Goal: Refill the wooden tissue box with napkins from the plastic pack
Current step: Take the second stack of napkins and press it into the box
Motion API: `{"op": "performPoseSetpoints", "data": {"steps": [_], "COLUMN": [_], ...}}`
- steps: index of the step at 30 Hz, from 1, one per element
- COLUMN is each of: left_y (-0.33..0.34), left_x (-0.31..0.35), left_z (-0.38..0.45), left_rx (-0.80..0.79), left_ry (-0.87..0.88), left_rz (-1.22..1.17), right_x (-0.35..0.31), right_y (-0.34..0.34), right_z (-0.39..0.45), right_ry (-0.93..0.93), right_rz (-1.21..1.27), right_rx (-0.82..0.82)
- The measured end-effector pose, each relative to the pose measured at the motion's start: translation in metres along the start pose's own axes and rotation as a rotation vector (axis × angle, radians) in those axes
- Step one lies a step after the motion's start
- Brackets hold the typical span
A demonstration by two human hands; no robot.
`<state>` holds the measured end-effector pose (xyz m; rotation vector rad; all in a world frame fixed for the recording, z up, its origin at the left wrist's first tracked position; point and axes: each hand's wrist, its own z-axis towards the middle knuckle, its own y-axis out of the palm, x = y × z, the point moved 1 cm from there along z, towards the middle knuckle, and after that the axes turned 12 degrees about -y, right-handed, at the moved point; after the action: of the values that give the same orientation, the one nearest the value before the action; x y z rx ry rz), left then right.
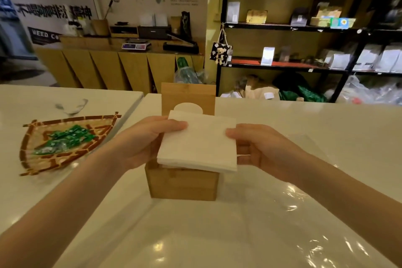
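A wooden tissue box (182, 184) stands on the white table, its hinged lid (188, 94) raised upright at the back with an oval slot in it. A white stack of napkins (199, 143) lies flat just above the box's open top. My left hand (141, 139) grips the stack's left edge, thumb on top. My right hand (258, 148) grips its right edge, thumb on top and fingers beneath. The clear plastic pack (304, 220) lies crumpled on the table at the right front, partly under my right forearm.
A fan-shaped woven tray (30, 154) with several green sachets lies at the left. A crumpled wrapper scrap (72, 106) sits behind it. A seam splits the white table (326, 119) left of the box. Black shelves and a wooden counter stand beyond.
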<state>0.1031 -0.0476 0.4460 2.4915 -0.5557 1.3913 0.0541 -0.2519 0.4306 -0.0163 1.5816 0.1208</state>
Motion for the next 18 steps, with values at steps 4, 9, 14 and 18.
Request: {"op": "performPoseSetpoints", "data": {"steps": [4, 9, 14, 18], "left_y": [-0.021, -0.042, -0.045, -0.045], "left_x": [0.008, 0.008, 0.011, 0.013], "left_z": [0.01, 0.021, 0.027, 0.032], "left_rx": [0.194, 0.28, 0.309, 0.402], "left_ry": [0.026, 0.099, 0.15, 0.182], "left_rz": [0.11, 0.261, 0.351, 0.526], "right_x": [0.002, -0.003, -0.003, -0.002], "right_y": [0.011, 0.017, 0.02, 0.021], "right_z": [0.019, 0.032, 0.037, 0.036], "right_ry": [-0.016, -0.104, -0.139, -0.135], "right_rz": [-0.119, -0.358, -0.475, -0.543], "right_rx": [0.032, 0.11, 0.175, 0.184]}}
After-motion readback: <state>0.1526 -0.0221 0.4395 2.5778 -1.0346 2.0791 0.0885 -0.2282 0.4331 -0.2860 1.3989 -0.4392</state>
